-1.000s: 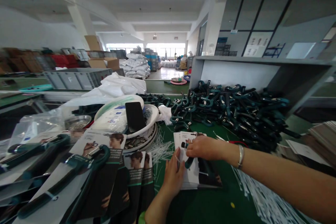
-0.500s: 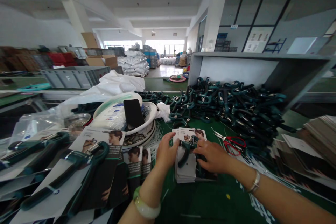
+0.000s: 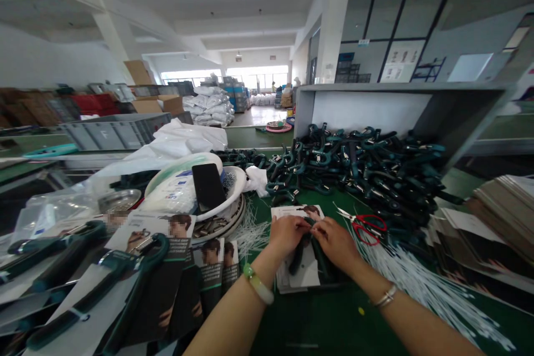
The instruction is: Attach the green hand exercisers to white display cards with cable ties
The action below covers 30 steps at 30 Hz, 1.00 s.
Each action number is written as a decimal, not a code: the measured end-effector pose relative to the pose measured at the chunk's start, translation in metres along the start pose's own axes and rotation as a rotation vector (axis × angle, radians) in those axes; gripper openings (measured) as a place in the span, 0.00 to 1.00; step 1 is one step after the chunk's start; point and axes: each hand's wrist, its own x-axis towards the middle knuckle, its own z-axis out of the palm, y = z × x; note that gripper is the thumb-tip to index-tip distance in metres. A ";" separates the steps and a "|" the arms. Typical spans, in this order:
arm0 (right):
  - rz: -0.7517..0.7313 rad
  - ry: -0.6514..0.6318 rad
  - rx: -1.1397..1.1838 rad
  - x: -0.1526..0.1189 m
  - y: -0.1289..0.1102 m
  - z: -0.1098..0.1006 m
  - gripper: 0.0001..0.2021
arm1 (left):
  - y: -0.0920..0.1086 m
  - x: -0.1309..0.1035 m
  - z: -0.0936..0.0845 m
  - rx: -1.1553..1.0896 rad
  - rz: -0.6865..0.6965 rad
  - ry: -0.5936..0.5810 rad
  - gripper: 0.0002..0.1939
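Observation:
A dark green hand grip [image 3: 320, 258], its two handles spread towards me, lies on a stack of printed cards [image 3: 285, 283] in front of me. My left hand [image 3: 287, 233] is closed in a pinch over the upper end of the hand grip. Meeting it there, the pinched fingers of my right hand [image 3: 336, 242] almost touch the left fingertips. What sits between the fingers is hidden or too small to make out. The spring end of the hand grip is covered by both hands.
A heap of hand grips [image 3: 362, 172] spills from a grey bin [image 3: 459, 117]. Red-handled scissors [image 3: 367, 228], white cable ties [image 3: 434, 283] and stacked cards [image 3: 500, 222] lie right. Carded hand grips [image 3: 137, 283] pile up left, near a phone [image 3: 207, 186] on a white basin [image 3: 237, 181].
My left hand has moved from the cards' left edge onto the hand grip's upper end and closed. My right fingers have drawn together beside it. The view has shifted slightly.

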 end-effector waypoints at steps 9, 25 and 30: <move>0.141 0.156 0.250 -0.010 0.004 0.014 0.11 | 0.008 -0.018 0.015 -0.029 -0.041 0.113 0.12; 0.071 0.241 0.411 -0.019 0.008 0.031 0.11 | 0.013 -0.018 0.012 0.060 -0.045 0.118 0.12; 0.086 0.233 0.443 -0.017 0.007 0.028 0.11 | 0.013 -0.020 0.012 0.070 -0.039 0.103 0.12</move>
